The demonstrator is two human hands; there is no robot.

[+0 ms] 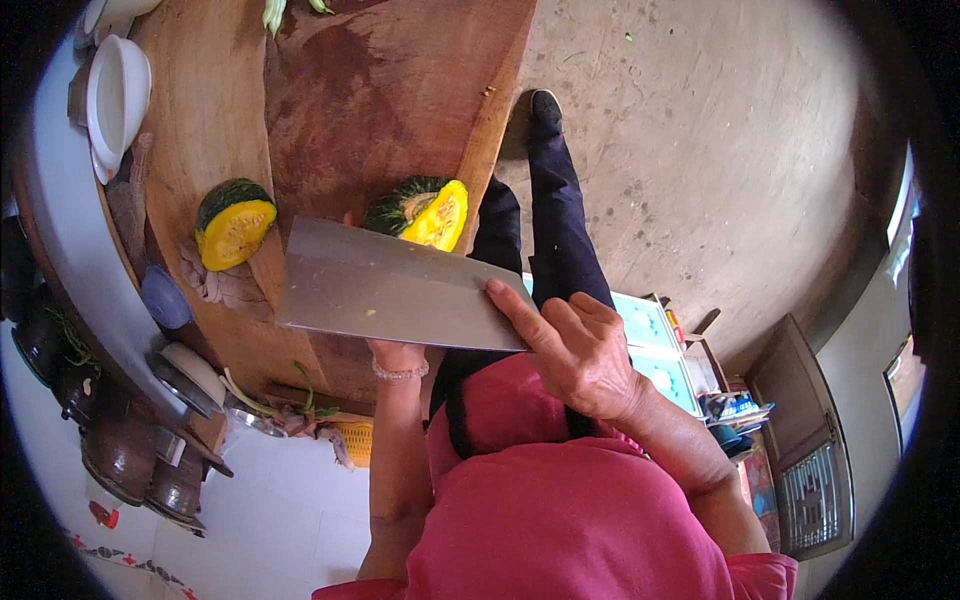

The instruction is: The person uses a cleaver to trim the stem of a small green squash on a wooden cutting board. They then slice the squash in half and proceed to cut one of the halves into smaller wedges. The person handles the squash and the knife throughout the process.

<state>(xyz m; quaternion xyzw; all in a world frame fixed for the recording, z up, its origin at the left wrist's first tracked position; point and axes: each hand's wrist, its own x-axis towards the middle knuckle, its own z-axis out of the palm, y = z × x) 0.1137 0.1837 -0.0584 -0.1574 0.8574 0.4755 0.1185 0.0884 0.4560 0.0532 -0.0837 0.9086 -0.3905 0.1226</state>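
A wide steel cleaver (397, 289) is gripped in my right hand (585, 352), its blade broad side up and reaching leftwards over the board. My index finger lies along the flat of the blade. Beneath the cleaver, most of my left hand (396, 351) is hidden; the wrist with a beaded bracelet (400, 370) shows, and a fingertip peeks out past the blade's far edge beside a cut pumpkin piece (442, 214). Whether that hand grips the pumpkin cannot be seen. Another cut pumpkin piece (236, 229), dark green skin with yellow flesh and seeds, rests to the left.
Both pieces lie on a wooden table (360, 97) with a damp dark patch. Green bean pods (274, 15) are at its far end. A crumpled cloth (217, 281), a blue bowl (166, 298) and white bowls (120, 105) stand at the left. Dark pots (124, 450) are lower left.
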